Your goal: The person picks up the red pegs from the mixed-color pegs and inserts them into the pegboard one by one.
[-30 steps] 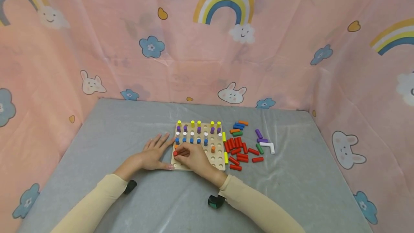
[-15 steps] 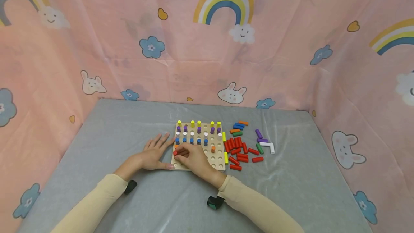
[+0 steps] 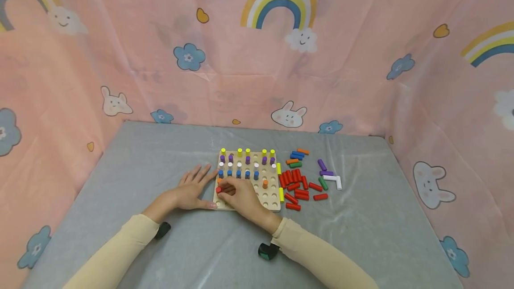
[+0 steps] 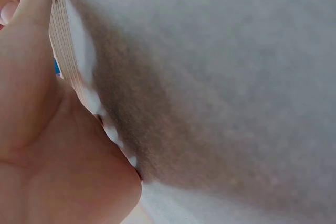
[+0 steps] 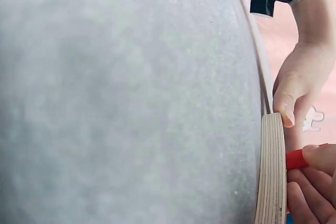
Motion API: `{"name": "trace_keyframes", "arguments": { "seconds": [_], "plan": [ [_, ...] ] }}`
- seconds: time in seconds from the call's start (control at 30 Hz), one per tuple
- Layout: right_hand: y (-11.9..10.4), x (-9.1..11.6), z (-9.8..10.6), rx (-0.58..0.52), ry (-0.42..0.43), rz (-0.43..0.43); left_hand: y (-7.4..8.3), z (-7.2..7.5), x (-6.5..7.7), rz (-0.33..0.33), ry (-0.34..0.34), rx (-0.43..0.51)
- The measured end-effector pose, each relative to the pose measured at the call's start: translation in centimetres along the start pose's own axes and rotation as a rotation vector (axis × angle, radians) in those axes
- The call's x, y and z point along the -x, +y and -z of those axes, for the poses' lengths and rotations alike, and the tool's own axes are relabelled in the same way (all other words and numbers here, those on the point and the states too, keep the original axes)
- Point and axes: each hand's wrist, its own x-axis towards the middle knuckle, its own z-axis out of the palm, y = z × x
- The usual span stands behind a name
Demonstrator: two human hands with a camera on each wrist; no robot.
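A wooden pegboard (image 3: 269, 194) lies on the grey cloth, with upright yellow, purple, white and blue pegs in its far rows. My right hand (image 3: 242, 195) pinches a red peg (image 3: 218, 189) between thumb and fingers at the board's left side, in the row nearer me than the orange pegs. In the right wrist view the red peg (image 5: 295, 159) stands straight out from the board's face, its end at the surface. My left hand (image 3: 188, 194) lies with fingers spread along the board's left edge, its thumb on the near left corner. The right hand hides several middle holes.
Right of the board lie many loose red pegs (image 3: 301, 192), with blue (image 3: 297, 155), green (image 3: 295, 164) and orange pegs (image 3: 303, 151) behind them. Farther right are purple (image 3: 322, 164) and white pegs (image 3: 339, 183). Two yellow pegs (image 3: 281, 195) lie along the board's right edge.
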Motion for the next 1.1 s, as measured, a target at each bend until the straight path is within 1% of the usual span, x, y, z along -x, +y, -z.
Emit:
{"name": "trace_keyframes", "arguments": {
  "seconds": [0.13, 0.3, 0.73, 0.97, 1.1],
  "plan": [
    [0.0, 0.0, -0.1, 0.019, 0.005, 0.017, 0.1, 0.1, 0.0, 0.011, -0.004, -0.015],
    [-0.1, 0.0, 0.0, 0.021, 0.003, 0.011, 0.5, 0.5, 0.0, 0.019, -0.005, -0.047],
    [-0.5, 0.4, 0.0, 0.030, 0.000, 0.008, 0.5, 0.3, 0.0, 0.024, -0.012, -0.046],
    [-1.0, 0.4, 0.5, 0.017, 0.007, -0.001, 0.5, 0.3, 0.1, 0.011, -0.007, -0.030],
    [-1.2, 0.3, 0.8, 0.014, 0.015, 0.002, 0.6, 0.4, 0.1, 0.021, -0.006, -0.040]
  ]
}}
